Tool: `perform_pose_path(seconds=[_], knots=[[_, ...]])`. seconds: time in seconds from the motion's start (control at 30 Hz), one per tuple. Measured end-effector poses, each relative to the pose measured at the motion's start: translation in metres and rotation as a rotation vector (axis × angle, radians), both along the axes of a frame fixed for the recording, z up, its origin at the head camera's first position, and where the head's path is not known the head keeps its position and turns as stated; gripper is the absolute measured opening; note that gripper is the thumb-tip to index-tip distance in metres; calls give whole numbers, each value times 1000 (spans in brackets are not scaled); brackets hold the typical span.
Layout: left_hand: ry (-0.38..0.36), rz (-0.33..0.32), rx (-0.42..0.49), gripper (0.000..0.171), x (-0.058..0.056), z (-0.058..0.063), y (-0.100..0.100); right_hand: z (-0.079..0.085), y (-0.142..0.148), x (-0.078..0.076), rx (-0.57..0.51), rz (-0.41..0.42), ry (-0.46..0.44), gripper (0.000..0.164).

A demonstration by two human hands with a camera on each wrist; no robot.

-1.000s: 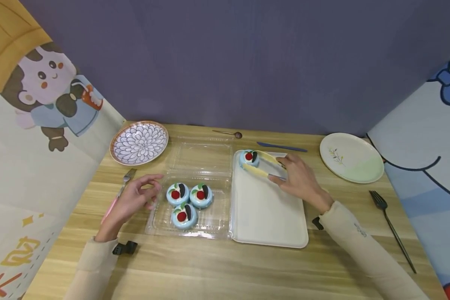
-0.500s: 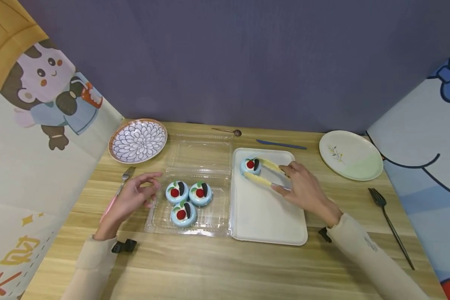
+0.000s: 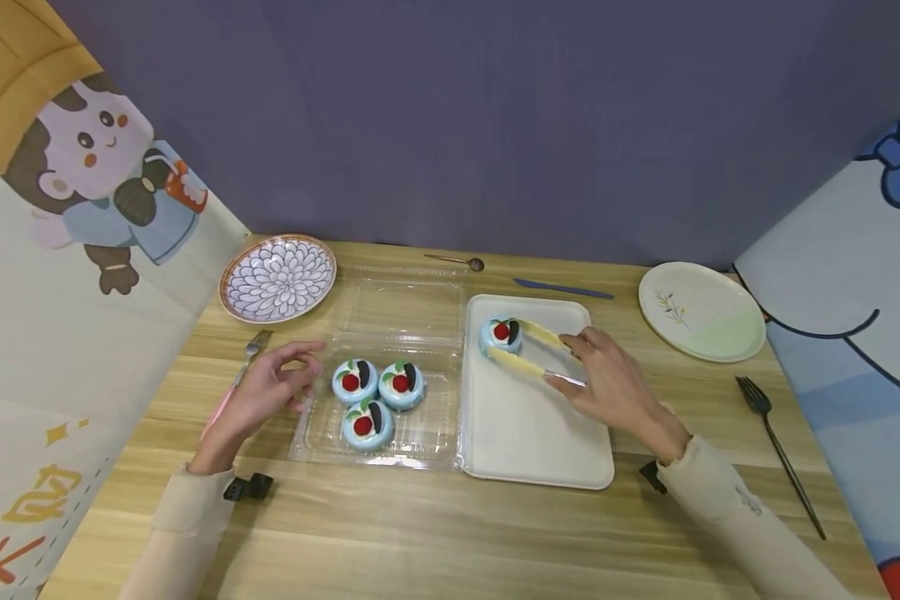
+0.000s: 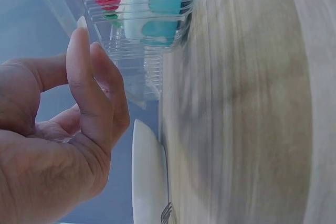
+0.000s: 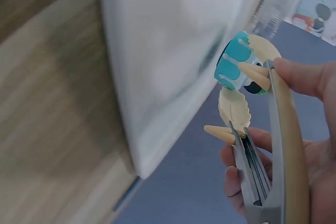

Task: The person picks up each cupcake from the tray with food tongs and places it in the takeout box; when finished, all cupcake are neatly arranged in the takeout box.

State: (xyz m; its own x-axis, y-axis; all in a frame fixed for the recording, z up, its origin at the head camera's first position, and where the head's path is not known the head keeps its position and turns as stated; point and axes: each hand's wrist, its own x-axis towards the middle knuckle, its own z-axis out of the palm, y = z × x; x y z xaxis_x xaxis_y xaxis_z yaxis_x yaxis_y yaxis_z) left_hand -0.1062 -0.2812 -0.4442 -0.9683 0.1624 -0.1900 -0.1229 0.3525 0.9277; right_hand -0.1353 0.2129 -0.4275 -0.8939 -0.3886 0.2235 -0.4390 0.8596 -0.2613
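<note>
My right hand [image 3: 615, 379] grips a pair of tongs [image 3: 521, 362] with cream-yellow tips. The tips stand on either side of a small blue cake [image 3: 500, 336], topped with a red berry and a dark cookie piece, at the back left of the white tray [image 3: 540, 433]. In the right wrist view the cake [image 5: 233, 61] shows its drip-patterned side between the tong tips [image 5: 234, 107]. My left hand [image 3: 270, 385], holding nothing, hovers with loosely bent fingers at the left side of a clear plastic box [image 3: 435, 433]. Three similar cakes [image 3: 367, 425] sit inside it.
The box's lid [image 3: 408, 308] lies folded back. Behind are a patterned plate [image 3: 277, 279], a small spoon [image 3: 472, 264] and a blue knife [image 3: 562, 288]. A pale plate [image 3: 712, 317] and black fork [image 3: 780, 458] lie right; a pink-handled fork [image 3: 257, 343] lies left.
The cake between the tongs has shifted slightly toward me on the tray, and my right hand has drawn back a little to the right. My left hand has hardly moved.
</note>
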Motion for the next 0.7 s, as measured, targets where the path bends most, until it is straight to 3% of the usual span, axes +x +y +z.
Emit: perform_pose_path(seconds=[0.23,0.43,0.7], knots=[[-12,2,-9,46,1,0,-1,22,-8,9,-36,15,54,65],[0,-1,-15,46,0,2,-1,45,-30,28,-19,130,29,68],[-2,3,-13,46,-2,0,0,48,-62,50,48,309,54,63]])
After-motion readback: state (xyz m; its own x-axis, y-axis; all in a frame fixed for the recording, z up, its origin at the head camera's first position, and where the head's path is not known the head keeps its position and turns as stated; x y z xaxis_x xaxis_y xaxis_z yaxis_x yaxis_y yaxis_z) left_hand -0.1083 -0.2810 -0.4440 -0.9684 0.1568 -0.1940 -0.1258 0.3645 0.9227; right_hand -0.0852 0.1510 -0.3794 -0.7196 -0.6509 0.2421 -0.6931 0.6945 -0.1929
